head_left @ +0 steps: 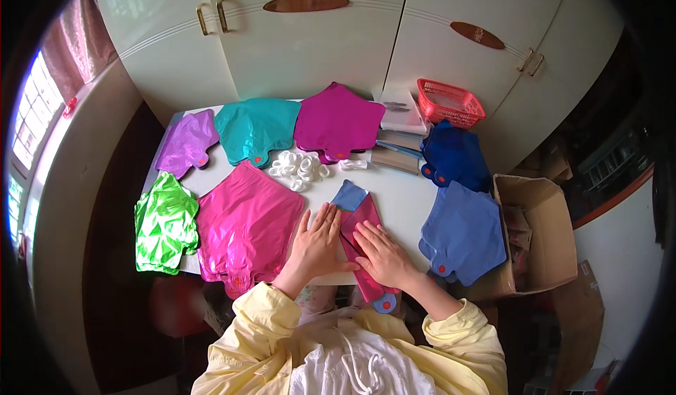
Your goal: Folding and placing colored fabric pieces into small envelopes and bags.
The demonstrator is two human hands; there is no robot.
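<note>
Before me on the white table lies a narrow folded bundle of deep pink foil balloon (367, 212), with a blue foil balloon (348, 196) showing at its far end. A blue tab with a red dot sticks out at the near end, over the table edge. My left hand (315, 246) lies flat, fingers stretched, its fingertips at the bundle's left edge. My right hand (385, 255) presses flat on the pink foil with its fingers spread. Left of my hands is a stack of pink foil balloons (246, 222); to the right are blue foil balloons (465, 233).
Purple (186, 141), teal (257, 127), magenta (338, 122), green (165, 226) and dark blue foil balloons (456, 157) surround white ribbon coils (297, 166). Grey-blue packs (396, 157) lie near a red basket (451, 103). A cardboard box (546, 243) stands right; cabinets (310, 50) rise behind.
</note>
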